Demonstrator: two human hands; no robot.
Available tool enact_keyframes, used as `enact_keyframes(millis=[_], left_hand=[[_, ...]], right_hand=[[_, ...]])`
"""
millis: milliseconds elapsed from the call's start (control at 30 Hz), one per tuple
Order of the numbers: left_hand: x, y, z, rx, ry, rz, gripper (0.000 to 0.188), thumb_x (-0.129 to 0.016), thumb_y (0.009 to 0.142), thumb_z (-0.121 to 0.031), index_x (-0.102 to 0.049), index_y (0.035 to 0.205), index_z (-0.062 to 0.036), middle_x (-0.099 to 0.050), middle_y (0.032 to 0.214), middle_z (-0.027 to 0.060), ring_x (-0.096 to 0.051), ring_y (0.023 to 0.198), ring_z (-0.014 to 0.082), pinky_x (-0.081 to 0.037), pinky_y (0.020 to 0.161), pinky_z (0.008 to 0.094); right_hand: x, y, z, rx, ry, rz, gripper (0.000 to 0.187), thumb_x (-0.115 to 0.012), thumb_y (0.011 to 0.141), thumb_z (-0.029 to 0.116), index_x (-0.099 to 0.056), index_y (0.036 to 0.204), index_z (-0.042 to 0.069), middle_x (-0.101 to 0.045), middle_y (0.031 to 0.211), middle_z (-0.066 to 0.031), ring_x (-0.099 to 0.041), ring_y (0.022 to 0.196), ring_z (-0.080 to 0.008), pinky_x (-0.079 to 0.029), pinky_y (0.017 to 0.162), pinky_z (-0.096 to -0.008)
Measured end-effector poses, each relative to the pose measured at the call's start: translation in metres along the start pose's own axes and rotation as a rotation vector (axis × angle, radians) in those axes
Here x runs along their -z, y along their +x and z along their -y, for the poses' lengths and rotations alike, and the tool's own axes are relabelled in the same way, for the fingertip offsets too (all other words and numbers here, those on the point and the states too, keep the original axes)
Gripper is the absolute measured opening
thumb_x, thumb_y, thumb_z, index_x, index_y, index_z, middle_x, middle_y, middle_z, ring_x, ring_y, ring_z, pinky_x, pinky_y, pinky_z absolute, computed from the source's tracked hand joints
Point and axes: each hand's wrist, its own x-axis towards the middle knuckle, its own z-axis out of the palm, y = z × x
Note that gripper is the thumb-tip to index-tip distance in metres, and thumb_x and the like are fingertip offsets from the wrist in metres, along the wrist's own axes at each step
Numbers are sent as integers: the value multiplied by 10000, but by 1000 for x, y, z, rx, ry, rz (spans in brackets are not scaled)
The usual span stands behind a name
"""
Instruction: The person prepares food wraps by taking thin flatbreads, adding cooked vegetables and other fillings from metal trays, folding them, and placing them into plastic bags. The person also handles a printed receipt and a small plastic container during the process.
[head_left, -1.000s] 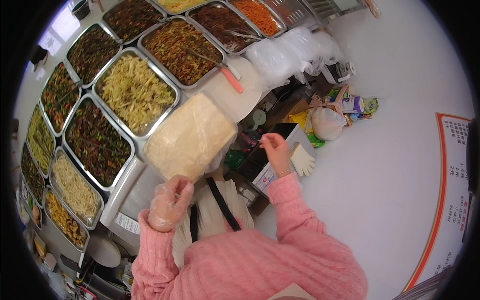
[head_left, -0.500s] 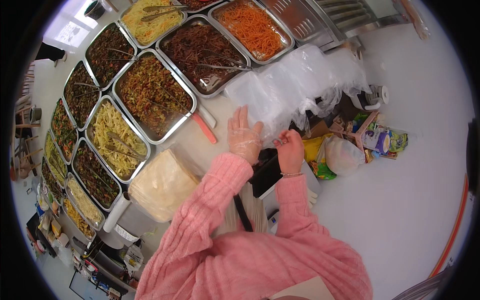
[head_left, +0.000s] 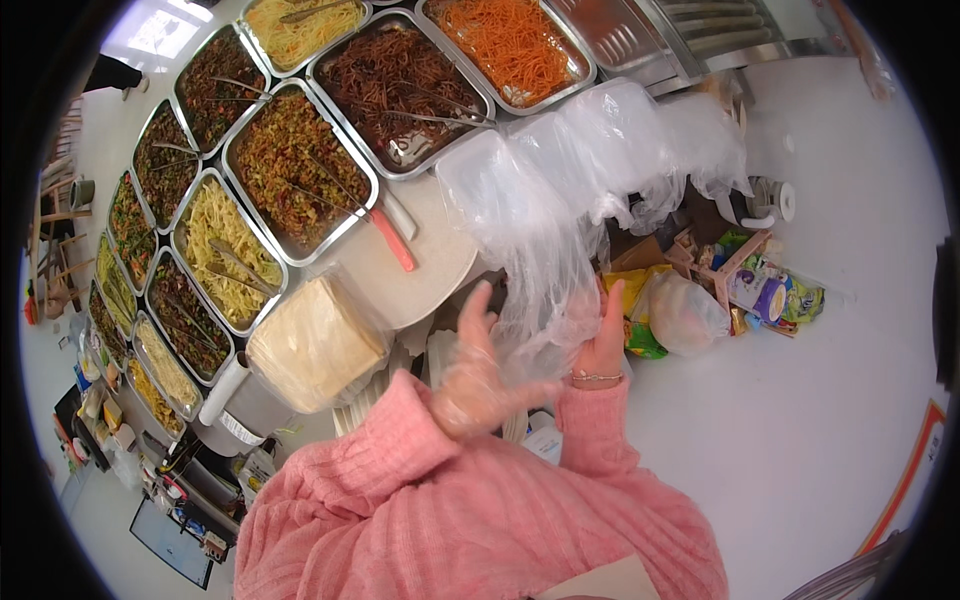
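Note:
My left hand [head_left: 478,385], in a thin clear plastic glove, is raised in front of my chest. Its thumb and fingers are spread, blurred by motion, and hold nothing I can see. To its right, my right hand [head_left: 601,335] is at the lower end of a clear plastic bag [head_left: 540,300]. Part of the film covers its fingers, and it appears to grip the bag. The bag drapes down from wrapped stacks of clear containers [head_left: 490,185] on the counter. A bracelet shows on my right wrist.
Steel trays of shredded and chopped food, such as carrot [head_left: 505,45], cover the counter at the left and far side. Several have tongs. Nearer lie a red-handled utensil [head_left: 393,240] and a bagged stack of pale sheets [head_left: 318,340]. Bagged goods [head_left: 690,310] stand low at the right.
The plastic bag's end has come down off the counter toward me. My left hand has drawn back from the containers with its fingers spreading; my right hand has shifted slightly right and nearer.

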Motion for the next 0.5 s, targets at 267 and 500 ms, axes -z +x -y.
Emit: enact_keyframes(millis=[267,500], left_hand=[[9,7,-2,93,100,129,140,-698,950,-114,-626,1046,-40,-581,729,39,-527,655,107,-436,586,289],[-20,-4,-10,222,-394,19,112,-662,984,-121,-687,931,-25,-567,735,-13,-515,673,95,-469,641,277]], right_hand=[[-74,-103,30,1430,-1158,89,218,-575,976,181,-636,1100,12,-646,1101,-114,-613,928,-223,-493,861,-359],[-64,-42,18,1331,-1937,518,125,-612,890,56,-680,988,18,-669,900,-154,-645,803,-330,-515,710,-426]])
